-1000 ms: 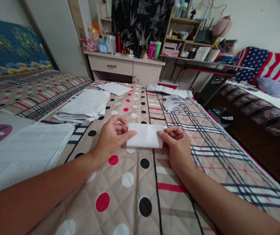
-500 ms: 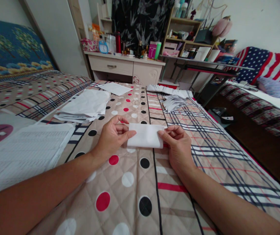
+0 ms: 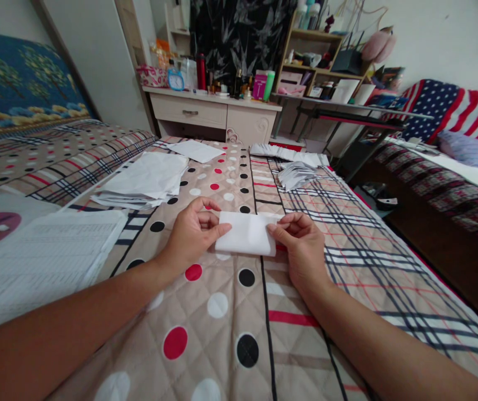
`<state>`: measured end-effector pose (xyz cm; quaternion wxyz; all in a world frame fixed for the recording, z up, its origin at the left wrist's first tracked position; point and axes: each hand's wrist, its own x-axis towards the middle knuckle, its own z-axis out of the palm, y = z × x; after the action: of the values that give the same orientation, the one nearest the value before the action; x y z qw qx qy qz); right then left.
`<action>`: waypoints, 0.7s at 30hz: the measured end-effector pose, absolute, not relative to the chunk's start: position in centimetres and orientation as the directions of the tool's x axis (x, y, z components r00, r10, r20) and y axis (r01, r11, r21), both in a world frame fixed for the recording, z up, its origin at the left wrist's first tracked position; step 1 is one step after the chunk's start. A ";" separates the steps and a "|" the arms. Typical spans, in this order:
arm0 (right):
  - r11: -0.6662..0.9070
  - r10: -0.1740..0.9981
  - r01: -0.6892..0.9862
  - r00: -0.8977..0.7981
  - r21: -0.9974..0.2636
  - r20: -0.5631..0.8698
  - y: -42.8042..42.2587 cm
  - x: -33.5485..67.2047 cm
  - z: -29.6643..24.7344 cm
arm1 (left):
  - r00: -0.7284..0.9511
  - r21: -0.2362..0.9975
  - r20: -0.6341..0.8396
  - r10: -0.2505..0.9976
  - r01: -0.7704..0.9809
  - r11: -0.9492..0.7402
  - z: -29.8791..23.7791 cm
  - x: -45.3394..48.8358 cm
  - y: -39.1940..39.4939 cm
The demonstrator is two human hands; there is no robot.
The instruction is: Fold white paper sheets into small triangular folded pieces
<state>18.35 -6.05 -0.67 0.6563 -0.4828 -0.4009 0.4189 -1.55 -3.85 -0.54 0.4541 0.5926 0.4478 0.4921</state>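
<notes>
A small folded sheet of white paper [image 3: 246, 235] is held just above the patterned bedspread [image 3: 217, 334], between my two hands. My left hand [image 3: 195, 228] pinches its left edge, thumb on the near face and fingers behind. At the right edge my right hand [image 3: 301, 239] grips it the same way, with the thumb tip on the paper. The paper's far side and the fingertips behind it are hidden.
On the left lie a stack of white paper [image 3: 144, 178] and printed sheets [image 3: 63, 250]. A single sheet [image 3: 197, 150] rests farther back. Folded papers [image 3: 295, 175] and a longer row of folded paper [image 3: 286, 153] lie at the back right. Beyond stands a dresser [image 3: 188, 111].
The paper has tilted slightly, its lower edge shifting a little toward me and left. My right hand has moved slightly left with it; my left hand is nearly still.
</notes>
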 end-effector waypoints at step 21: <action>0.160 0.960 0.821 -0.001 -0.548 0.279 -5.0 18.9 -0.9 | 0.450 0.254 0.519 0.727 0.730 -0.634 -0.8 -1.6 -3.4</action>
<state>18.88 -4.95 -0.95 0.3045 -0.6378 -0.6981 0.1145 -1.60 -3.41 -0.80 -0.0031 0.8514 0.4278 0.3035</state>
